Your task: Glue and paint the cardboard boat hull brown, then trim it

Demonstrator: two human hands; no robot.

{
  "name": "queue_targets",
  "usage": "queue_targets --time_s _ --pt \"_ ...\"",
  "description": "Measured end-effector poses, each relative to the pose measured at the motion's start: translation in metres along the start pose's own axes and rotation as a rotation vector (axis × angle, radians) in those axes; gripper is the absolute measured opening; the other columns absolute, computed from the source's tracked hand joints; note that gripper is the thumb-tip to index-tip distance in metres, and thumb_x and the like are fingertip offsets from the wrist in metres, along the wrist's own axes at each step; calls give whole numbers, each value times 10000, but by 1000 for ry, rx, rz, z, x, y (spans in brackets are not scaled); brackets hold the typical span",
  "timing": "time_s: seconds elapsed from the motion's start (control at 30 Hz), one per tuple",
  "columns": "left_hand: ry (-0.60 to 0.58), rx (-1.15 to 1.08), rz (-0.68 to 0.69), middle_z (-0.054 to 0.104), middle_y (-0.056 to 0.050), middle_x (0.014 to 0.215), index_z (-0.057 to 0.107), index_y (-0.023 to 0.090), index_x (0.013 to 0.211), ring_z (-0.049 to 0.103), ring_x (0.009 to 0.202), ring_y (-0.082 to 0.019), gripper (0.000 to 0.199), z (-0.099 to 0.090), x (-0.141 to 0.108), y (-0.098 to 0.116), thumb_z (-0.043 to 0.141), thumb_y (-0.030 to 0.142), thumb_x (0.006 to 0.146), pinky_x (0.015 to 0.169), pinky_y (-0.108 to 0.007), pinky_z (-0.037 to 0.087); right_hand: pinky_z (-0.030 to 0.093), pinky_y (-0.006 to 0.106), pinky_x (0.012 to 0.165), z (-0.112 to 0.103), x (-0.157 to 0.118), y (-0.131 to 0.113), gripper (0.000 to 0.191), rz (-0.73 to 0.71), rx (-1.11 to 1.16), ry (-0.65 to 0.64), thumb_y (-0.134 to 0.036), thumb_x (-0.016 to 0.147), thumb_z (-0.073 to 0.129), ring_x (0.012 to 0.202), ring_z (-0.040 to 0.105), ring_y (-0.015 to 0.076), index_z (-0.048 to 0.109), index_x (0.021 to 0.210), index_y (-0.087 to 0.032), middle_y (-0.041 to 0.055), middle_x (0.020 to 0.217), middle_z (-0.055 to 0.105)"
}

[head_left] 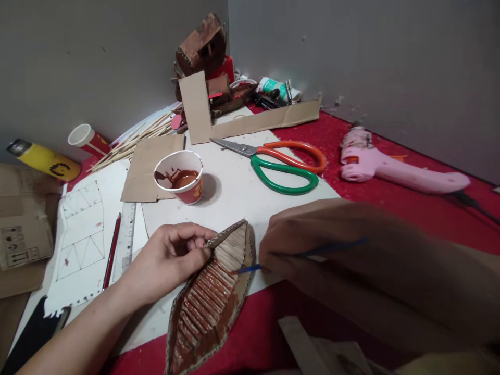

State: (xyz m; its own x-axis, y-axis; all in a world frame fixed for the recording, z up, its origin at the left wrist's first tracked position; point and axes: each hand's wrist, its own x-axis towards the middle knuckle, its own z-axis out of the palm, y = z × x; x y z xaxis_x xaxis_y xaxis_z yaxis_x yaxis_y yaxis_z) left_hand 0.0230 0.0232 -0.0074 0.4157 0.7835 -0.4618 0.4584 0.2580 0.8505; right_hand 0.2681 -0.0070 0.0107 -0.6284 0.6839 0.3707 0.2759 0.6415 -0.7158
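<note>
My left hand [179, 258] pinches the upper left rim of a leaf-shaped cardboard boat [213, 291], thumb inside and fingers outside. Ridged strips line the boat's inside; the lower part is coated in wet reddish-brown paint, while the upper end is bare cardboard. My right hand [289, 245], somewhat blurred, is closed around a blue paintbrush [250, 268]. The brush tip touches the ridges near the border between painted and bare strips. Beyond the boat stands a paper cup [179, 177] with brown paint inside and drips on its wall.
Scissors [273, 161] with orange and green handles lie behind the boat. A pink glue gun [398, 164] rests at right. At left are a pencil [112, 252], a ruler [127, 234], a drawing [82, 229], wooden sticks [136, 135] and a yellow bottle [47, 159]. Cardboard pieces [195, 107] stand behind.
</note>
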Motion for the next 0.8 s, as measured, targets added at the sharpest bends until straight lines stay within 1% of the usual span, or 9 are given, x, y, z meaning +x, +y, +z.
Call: queue_targets --time_s 0.07,0.13,0.17,0.27,0.33,0.53,0.63,0.73,0.8 --pt "-5 -13 1 710 -75 910 738 138 968 588 763 -157 241 -1 -1 0 706 280 776 695 -278 437 437 212 633 3 1 1 187 -9 -9 34 -95 989 432 639 529 100 503 864 -215 -36 704 561" --pt "-8 -29 -8 701 -58 857 748 144 963 574 724 -143 235 -2 -1 -1 702 283 779 673 -268 424 447 214 648 5 2 2 138 -13 -12 34 -108 996 441 686 564 105 534 950 -200 -17 758 612" --pt "-8 -37 -12 691 -47 822 752 147 958 563 702 -135 232 -3 -2 -2 702 285 778 659 -263 416 449 217 643 6 2 3 140 -20 -12 23 -111 1000 437 687 570 108 532 951 -201 -15 762 619" --pt "-2 -72 -16 646 -14 742 757 149 942 524 651 -115 226 -4 -2 -5 716 282 764 622 -245 388 439 224 600 4 -1 3 221 -9 -31 -18 -127 1006 418 599 526 110 472 818 -231 -44 672 553" --pt "-1 -98 -21 619 3 712 756 149 945 501 627 -103 235 -4 -3 -6 731 278 751 605 -236 374 431 229 580 1 -4 3 249 9 -53 -28 -132 1000 433 545 480 106 445 773 -237 -61 630 503" --pt "14 -122 -38 627 -5 742 736 148 946 514 645 -117 240 -3 -3 -7 741 273 742 621 -250 400 452 249 640 4 -3 1 184 -3 -76 -25 -105 1007 389 684 556 115 523 935 -208 -11 766 624" --pt "18 -140 -48 609 6 733 718 149 971 498 625 -111 270 -2 -3 -8 748 267 729 615 -253 399 430 268 592 7 -2 -1 201 -19 -120 -23 -107 1001 375 635 523 124 506 887 -209 -10 723 602" --pt "9 -175 -58 562 28 700 707 151 986 462 597 -97 282 -1 -3 -10 743 258 727 595 -246 379 401 281 573 7 -10 -5 206 29 -171 -32 -128 989 413 604 508 126 453 818 -237 -32 675 554" --pt "10 -187 -62 541 37 691 703 151 981 445 588 -92 281 0 -4 -10 743 249 720 587 -244 369 400 281 574 8 -16 -7 186 71 -156 29 -151 994 430 600 519 125 447 837 -250 -41 672 547"
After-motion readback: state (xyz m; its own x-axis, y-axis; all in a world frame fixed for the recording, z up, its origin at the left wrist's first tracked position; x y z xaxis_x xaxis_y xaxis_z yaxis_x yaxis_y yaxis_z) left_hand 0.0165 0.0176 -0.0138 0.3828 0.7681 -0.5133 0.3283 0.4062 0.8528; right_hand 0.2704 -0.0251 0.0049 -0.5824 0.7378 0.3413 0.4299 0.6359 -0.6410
